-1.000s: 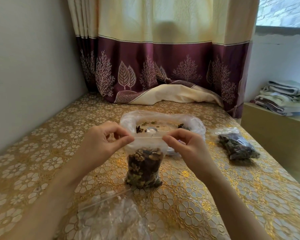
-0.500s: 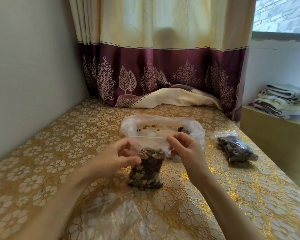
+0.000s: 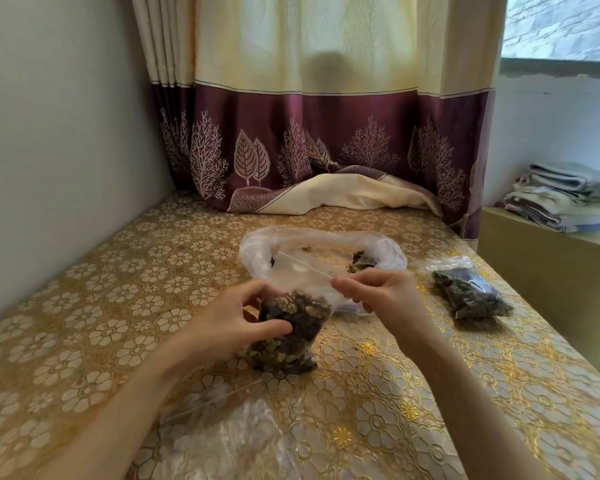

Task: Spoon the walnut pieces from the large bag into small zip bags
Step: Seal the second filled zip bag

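Note:
A small zip bag [image 3: 288, 334] full of walnut pieces stands on the gold-patterned table. My left hand [image 3: 238, 322] grips its filled body from the left, thumb across the front. My right hand [image 3: 378, 291] pinches the right end of the bag's clear zip top, which leans back and to the left. Behind them lies the large clear bag [image 3: 257, 252], its mouth spread open, with only a few walnut pieces showing inside. No spoon is plainly visible.
A second filled small bag [image 3: 471, 296] lies to the right. Empty clear zip bags [image 3: 222, 441] lie at the near edge. A curtain [image 3: 326, 150] drapes onto the table's far end. Folded towels [image 3: 561, 195] sit on a ledge at right; a wall runs along the left.
My left hand has dropped from the zip top to the bag's filled body. The right hand keeps its pinch on the zip end. The bag's top now tilts back.

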Demonstrator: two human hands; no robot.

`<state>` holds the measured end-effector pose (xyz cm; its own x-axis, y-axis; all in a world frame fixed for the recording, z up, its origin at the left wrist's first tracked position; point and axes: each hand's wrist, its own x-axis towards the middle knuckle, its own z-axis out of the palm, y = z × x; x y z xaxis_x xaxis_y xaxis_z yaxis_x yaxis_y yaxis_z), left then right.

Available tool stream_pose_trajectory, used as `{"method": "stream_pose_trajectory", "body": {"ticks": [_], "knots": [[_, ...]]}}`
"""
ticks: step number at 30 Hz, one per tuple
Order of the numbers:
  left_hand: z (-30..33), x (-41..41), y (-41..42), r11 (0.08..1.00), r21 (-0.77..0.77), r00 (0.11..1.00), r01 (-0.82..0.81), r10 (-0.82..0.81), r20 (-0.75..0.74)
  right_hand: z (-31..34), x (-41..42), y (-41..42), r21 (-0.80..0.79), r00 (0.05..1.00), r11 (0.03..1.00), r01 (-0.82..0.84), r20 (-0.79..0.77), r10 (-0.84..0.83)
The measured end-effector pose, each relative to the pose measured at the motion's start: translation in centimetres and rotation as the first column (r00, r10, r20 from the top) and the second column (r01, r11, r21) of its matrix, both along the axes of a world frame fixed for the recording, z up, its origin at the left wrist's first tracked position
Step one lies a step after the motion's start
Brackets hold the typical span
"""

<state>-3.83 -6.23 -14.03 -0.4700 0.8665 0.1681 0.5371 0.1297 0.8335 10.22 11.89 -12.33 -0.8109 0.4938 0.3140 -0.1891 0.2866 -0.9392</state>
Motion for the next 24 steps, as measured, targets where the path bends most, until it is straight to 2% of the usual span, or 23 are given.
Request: {"method": "stream_pose_trajectory", "body": {"ticks": [5,7,9,11,12,15,17,20,24], "knots": [[0.2,0.3,0.0,0.997,0.045,0.998,-0.055,0.055,0.009,-0.6,-0.6,0.0,0.186,0.975,0.958,0.217,0.006,-0.221],[0.2,0.5,0.1,0.994,0.066,0.995,-0.088,0.085,0.046,-0.8,-0.7,-0.3,0.168,0.968,0.954,0.249,-0.011,-0.251],[0.2,0.7,0.3,0.983,0.116,0.983,-0.141,0.126,0.130,-0.6,-0.7,-0.6,0.054,0.963,0.962,0.269,-0.018,-0.269],[0.3,0.9,0.6,0.961,0.185,0.955,-0.205,0.155,0.251,-0.6,-0.8,-1.0,-0.092,0.968,0.966,0.242,-0.044,-0.246],[0.3,1.0,0.7,0.948,0.213,0.936,-0.237,0.165,0.310,-0.6,-0.9,-1.4,-0.113,0.976,0.972,0.207,-0.046,-0.213],[0.2,1.2,1.1,0.912,0.267,0.888,-0.313,0.180,0.424,-0.9,-1.4,-3.2,0.041,0.999,0.998,0.049,0.021,-0.049],[0.3,1.0,1.1,0.899,0.279,0.849,-0.338,0.162,0.504,-1.0,-1.8,-4.0,0.154,0.999,0.988,0.014,0.043,-0.021],[0.8,0.6,0.7,0.915,0.300,0.766,-0.271,0.016,0.642,-0.9,-2.0,-4.3,0.246,0.998,0.969,0.019,0.058,-0.034],[1.0,1.3,0.7,0.942,0.337,0.795,-0.001,-0.203,0.571,-0.8,-1.7,-4.0,0.235,0.999,0.972,0.007,0.031,-0.014]]}}
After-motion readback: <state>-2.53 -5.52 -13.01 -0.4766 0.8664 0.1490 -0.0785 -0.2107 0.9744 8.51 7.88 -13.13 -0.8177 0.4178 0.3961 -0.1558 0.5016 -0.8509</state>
